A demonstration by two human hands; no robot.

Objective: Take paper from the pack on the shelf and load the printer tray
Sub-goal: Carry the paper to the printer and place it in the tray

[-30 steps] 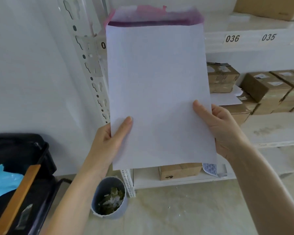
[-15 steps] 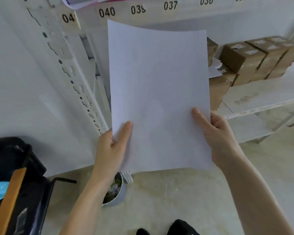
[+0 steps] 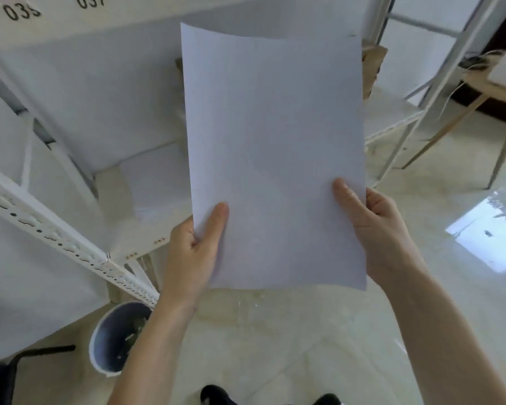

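A thin stack of white paper [image 3: 275, 147] stands upright in front of me, its top edge curling slightly. My left hand [image 3: 195, 249] grips its lower left edge, thumb on the front face. My right hand [image 3: 374, 229] grips the lower right edge, thumb also on the front. The paper is held in the air, away from the white shelf [image 3: 56, 30] with numbered labels at the top left. Neither the paper pack nor a printer is in view.
A slotted white shelf upright [image 3: 70, 247] runs diagonally at the left. A grey waste bin [image 3: 114, 340] sits on the pale tiled floor below my left arm. A wooden-legged table [image 3: 479, 92] stands at the far right. My dark shoes [image 3: 216, 396] show at the bottom edge.
The view has swung right and down. The pink paper pack, the cardboard boxes and the black bag at the left have left the view. Both hands keep the same grip on the paper.
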